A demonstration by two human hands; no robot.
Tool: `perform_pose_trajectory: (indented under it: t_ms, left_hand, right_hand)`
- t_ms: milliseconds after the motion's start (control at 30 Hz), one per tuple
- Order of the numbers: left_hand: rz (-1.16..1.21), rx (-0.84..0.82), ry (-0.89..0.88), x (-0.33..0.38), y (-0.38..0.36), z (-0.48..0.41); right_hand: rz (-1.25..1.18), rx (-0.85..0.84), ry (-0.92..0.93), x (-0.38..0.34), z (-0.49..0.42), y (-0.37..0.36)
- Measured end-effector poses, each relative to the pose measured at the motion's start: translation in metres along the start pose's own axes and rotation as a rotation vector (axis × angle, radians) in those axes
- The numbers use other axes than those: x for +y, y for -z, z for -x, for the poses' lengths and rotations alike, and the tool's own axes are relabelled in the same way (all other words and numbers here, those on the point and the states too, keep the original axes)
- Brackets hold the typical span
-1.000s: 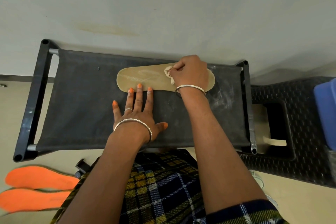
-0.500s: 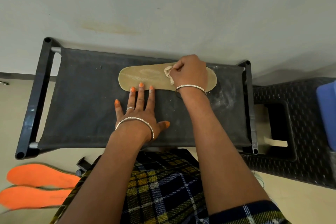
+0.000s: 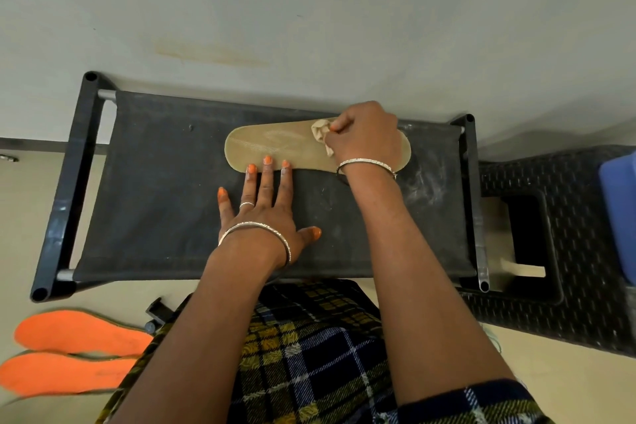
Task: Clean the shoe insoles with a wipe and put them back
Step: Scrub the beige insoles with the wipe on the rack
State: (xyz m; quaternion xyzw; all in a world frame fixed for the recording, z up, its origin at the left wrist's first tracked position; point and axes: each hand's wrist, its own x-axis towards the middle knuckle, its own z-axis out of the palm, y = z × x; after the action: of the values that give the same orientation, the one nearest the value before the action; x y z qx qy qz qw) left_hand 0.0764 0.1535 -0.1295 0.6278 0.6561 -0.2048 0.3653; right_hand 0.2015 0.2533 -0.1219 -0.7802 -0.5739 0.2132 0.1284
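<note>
A tan insole [image 3: 272, 148] lies flat across the far side of a black fabric rack shelf [image 3: 165, 203]. My right hand [image 3: 364, 138] grips a crumpled beige wipe [image 3: 321, 136] and presses it on the insole's right half. My left hand [image 3: 265, 210] lies flat on the fabric with straight fingers, three fingertips pressing the insole's near edge. Two orange insoles [image 3: 72, 351] lie side by side on the floor at the lower left. The right end of the tan insole is partly hidden under my right hand.
A pale wall [image 3: 309, 10] stands right behind the rack. A black woven plastic stool [image 3: 585, 251] sits to the right, with a blue object [image 3: 619, 210] at the frame's edge. My plaid clothing [image 3: 309, 354] fills the bottom centre. A small black part [image 3: 156, 311] lies on the floor.
My right hand with the wipe has shifted slightly right and further from me on the insole. The left hand has stayed pressing the insole's edge.
</note>
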Motion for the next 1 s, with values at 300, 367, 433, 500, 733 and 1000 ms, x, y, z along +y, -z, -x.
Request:
perform_pose_trajectory:
  t_ms: [300,367,433,500,733,1000]
  left_hand:
    - [-0.008,0.002,0.003,0.001,0.001,-0.002]
    - [-0.001,0.01,0.001,0.001,0.0,-0.001]
    - [0.001,0.016,0.0,0.001,-0.001,-0.001]
    - [-0.001,0.018,0.002,0.001,-0.001,-0.002]
    - [0.0,0.026,0.003,0.001,-0.002,-0.003]
    - [0.0,0.032,0.008,0.001,-0.003,-0.003]
  right_hand:
    - [0.004,-0.116,0.091,-0.008,0.004,-0.015]
    - [0.004,-0.005,0.064,-0.005,0.002,-0.013]
    - [-0.011,-0.014,0.069,-0.004,0.0,-0.013]
    - [0.022,-0.136,0.087,-0.005,-0.002,-0.015]
    - [0.039,-0.08,0.005,0.003,-0.006,-0.012]
    - [0.02,-0.303,0.119,-0.01,0.003,-0.019]
